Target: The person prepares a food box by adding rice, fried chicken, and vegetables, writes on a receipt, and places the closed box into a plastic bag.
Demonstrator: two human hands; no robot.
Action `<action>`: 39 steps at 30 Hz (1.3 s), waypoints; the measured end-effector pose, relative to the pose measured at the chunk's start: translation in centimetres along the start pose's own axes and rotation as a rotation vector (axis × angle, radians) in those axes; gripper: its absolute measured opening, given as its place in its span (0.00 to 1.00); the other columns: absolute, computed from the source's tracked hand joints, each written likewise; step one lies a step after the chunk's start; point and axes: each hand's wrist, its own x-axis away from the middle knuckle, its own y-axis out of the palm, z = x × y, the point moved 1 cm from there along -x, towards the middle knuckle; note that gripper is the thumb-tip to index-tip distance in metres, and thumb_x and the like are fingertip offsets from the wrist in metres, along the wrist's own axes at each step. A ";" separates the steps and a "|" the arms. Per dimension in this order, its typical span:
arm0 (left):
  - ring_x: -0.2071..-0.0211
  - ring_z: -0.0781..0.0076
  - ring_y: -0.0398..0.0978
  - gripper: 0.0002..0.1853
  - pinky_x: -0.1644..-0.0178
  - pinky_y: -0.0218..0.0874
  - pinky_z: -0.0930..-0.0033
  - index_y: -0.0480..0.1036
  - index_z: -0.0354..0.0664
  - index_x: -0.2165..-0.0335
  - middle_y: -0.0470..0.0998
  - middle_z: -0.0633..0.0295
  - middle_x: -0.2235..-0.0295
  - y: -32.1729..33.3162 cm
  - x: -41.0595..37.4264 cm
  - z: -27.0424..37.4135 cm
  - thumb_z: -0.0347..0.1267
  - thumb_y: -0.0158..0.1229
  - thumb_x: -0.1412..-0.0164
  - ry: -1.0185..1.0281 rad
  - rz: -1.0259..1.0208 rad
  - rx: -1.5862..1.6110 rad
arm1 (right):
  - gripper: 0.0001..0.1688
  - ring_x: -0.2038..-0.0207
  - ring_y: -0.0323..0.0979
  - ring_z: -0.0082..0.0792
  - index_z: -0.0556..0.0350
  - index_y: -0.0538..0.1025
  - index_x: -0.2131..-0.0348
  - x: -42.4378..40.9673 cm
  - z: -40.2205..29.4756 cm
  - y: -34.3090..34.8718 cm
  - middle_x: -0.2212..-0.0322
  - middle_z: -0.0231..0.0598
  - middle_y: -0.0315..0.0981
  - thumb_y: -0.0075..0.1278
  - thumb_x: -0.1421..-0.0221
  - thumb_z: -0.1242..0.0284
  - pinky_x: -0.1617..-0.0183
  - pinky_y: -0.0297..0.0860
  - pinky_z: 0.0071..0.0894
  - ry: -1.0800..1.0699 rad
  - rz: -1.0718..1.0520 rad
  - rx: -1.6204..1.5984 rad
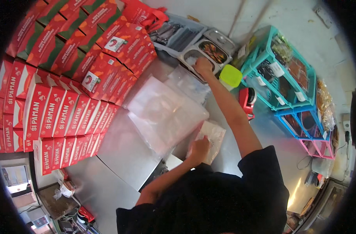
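My right hand (203, 66) reaches into a steel container (191, 58) that holds something whitish; its fingertips are partly hidden inside, so what they touch cannot be told. Beside it, a second steel container (212, 51) holds red and green food pieces. My left hand (199, 149) rests at a pale printed packet or box (213, 137) near my body, fingers curled over its left side; whether it grips the packet is unclear. A stack of clear plastic sheets or bags (166, 114) lies on the metal table in front of me, with smaller clear bags (188, 83) beyond it.
Red printed boxes (63, 114) are stacked high at left. A grey divided bin (178, 35) with wrapped items stands at the back. A lime-green lidded tub (230, 76), a red device (246, 101) and teal (279, 73) and blue (304, 121) tiered baskets with packets stand at right.
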 end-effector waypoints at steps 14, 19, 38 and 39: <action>0.79 0.58 0.75 0.14 0.77 0.65 0.60 0.65 0.35 0.67 0.74 0.54 0.82 0.3 0.2 -1.1 0.36 0.45 0.45 -0.032 -0.037 0.151 | 0.09 0.71 0.74 0.39 0.42 0.80 0.75 -1.3 0.7 2.0 0.76 0.39 0.75 0.55 0.61 0.63 0.67 0.69 0.36 0.105 0.158 -0.143; 0.78 0.59 0.75 0.16 0.77 0.64 0.58 0.66 0.37 0.65 0.74 0.54 0.82 0.5 0.6 -1.1 0.39 0.45 0.44 0.049 0.064 0.129 | 0.08 0.77 0.73 0.36 0.48 0.79 0.76 2.9 2.5 -2.1 0.81 0.40 0.74 0.56 0.60 0.66 0.72 0.68 0.31 -0.056 0.421 -0.510; 0.83 0.59 0.71 0.22 0.77 0.58 0.62 0.71 0.33 0.81 0.71 0.51 0.85 -2.6 1.1 -0.4 0.43 0.50 0.45 -0.561 -0.090 0.829 | 0.04 0.81 0.68 0.35 0.54 0.73 0.78 37.9 8.1 1.5 0.82 0.36 0.67 0.53 0.61 0.75 0.77 0.65 0.29 -0.213 0.177 -0.587; 0.84 0.62 0.70 0.21 0.78 0.58 0.63 0.71 0.32 0.81 0.72 0.52 0.85 -2.1 1.2 -0.3 0.42 0.51 0.46 -0.565 0.030 0.869 | 0.04 0.81 0.68 0.35 0.53 0.73 0.78 37.9 7.9 1.8 0.81 0.35 0.67 0.53 0.61 0.75 0.77 0.65 0.30 -0.232 0.203 -0.586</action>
